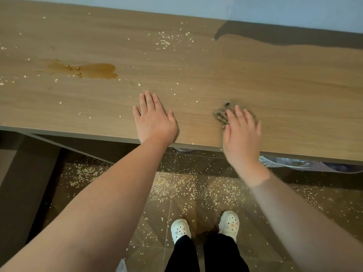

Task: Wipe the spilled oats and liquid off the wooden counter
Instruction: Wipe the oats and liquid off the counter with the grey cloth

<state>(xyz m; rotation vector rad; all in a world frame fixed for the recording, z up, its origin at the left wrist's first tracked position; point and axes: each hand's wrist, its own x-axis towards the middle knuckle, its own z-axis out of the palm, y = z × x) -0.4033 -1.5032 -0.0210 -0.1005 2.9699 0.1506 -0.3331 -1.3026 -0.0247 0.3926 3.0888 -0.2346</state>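
Nearest: white shoes [179, 228] below both hands, on a floor [82, 193] strewn with oats. Basket [275, 162] sits under the counter edge, just right of the right wrist.

Left hand [155, 118] lies flat on the counter [275, 85] at the front edge, fingers straight and together, holding nothing.

Right hand [241, 132], motion-blurred, is also at the front edge with fingers straight, pressing down on a crumpled dark cloth [221, 114]. The cloth sticks out past the fingertips on the thumb side, between the two hands.

Loose oats lie around and beyond the left fingertips. The brown liquid [98, 70] is well left of and beyond the left hand, with a few grains in it. The thickest oat patch [164, 39] is far beyond the left hand, near the back. The dark band [275, 36] at the back edge, beyond the right hand, could be wet or shadow; cannot tell.
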